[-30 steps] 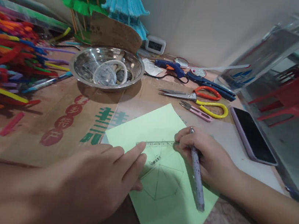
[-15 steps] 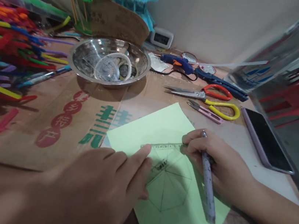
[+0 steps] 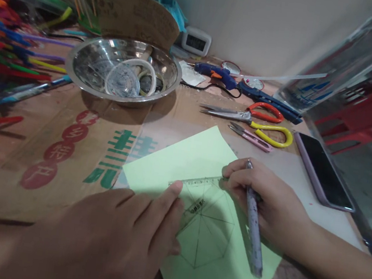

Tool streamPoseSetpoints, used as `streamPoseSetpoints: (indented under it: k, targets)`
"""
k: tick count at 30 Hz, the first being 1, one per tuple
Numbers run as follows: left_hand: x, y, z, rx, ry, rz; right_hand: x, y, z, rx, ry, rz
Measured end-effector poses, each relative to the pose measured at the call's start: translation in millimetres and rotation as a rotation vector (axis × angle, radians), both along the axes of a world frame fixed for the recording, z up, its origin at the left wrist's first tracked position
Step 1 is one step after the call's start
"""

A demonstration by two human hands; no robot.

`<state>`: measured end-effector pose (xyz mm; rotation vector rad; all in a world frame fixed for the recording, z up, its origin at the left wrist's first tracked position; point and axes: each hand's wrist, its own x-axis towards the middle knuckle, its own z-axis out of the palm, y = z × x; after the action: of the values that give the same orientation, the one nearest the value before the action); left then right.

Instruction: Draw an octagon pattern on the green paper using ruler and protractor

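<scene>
A light green sheet of paper (image 3: pixel 186 162) lies on the table with a pencilled hexagon and its spokes drawn on it. A clear plastic ruler (image 3: pixel 200 185) rests across the drawing. My left hand (image 3: pixel 117 231) lies flat with its fingers stretched out, the fingertips pressing the ruler's left end onto the paper. My right hand (image 3: pixel 260 201) is closed round a grey pen (image 3: pixel 253 223), whose tip meets the ruler's right end.
A steel bowl (image 3: pixel 80 57) holding tape rolls stands at the back, colourful pipe cleaners (image 3: pixel 6 40) at left. Scissors (image 3: pixel 244 115), small snips (image 3: pixel 250 138), a blue glue gun (image 3: pixel 216 73) and a phone (image 3: pixel 322 175) lie at right. Flattened cardboard (image 3: pixel 49 148) covers the table.
Both hands, ruler and pen keep the same hold. Only the view has shifted slightly, so the bowl and the paper sit a little further left.
</scene>
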<state>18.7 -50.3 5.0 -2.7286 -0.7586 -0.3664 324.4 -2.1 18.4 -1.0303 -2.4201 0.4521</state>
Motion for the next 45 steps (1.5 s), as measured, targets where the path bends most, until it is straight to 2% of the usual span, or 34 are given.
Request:
streamPoseSetpoints:
  k: [10, 30, 35, 38, 42, 45]
  targets:
    - [2.5, 2.0, 0.3, -0.004, -0.077, -0.007, -0.9, -0.4, 2.0, 0.003, -0.009, 0.003]
    - [5.2, 3.8, 3.0, 0.023, -0.040, -0.018, -0.7, 1.4, 3.0, 0.004, -0.027, 0.013]
    - [4.0, 2.5, 1.7, -0.016, -0.093, 0.001, -0.8, 0.9, 3.4, -0.002, -0.036, 0.012]
    - [2.2, 0.8, 1.7, -0.029, -0.048, 0.001, -0.9, 1.0, 3.3, 0.007, -0.033, 0.011]
    - [3.2, 1.8, -0.6, 0.042, -0.022, -0.039, -0.7, 1.3, 3.3, 0.006, -0.034, 0.013]
    - [4.6, 3.4, 0.0, 0.018, -0.062, -0.001, -0.5, 1.2, 2.7, 0.016, -0.037, 0.015]
